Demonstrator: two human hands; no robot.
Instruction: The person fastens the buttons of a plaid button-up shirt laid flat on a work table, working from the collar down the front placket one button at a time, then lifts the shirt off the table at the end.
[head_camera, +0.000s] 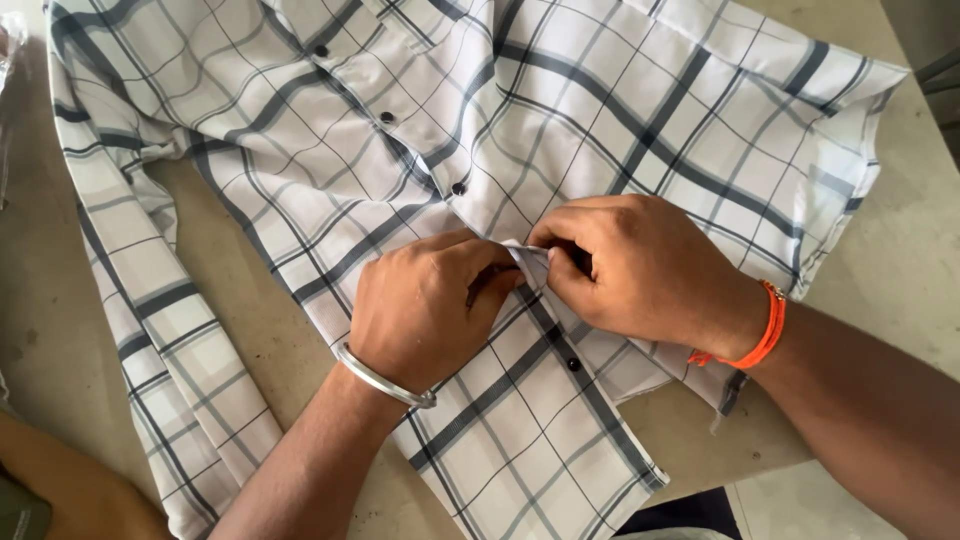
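From the head view we see a white checked shirt (560, 110) spread front-up on the table (910, 250), its collar and upper part cut off by the top edge. Our left hand (425, 305) and right hand (635, 265) meet at the button strip, both pinched shut on a small fold of cloth; whatever sits between the fingertips is hidden. One sleeve (170, 350) trails down the left, its end out of frame

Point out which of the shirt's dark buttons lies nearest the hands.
The button just below the right hand, on the placket toward the hem. The other three run up toward the collar, the closest of them above the left hand.
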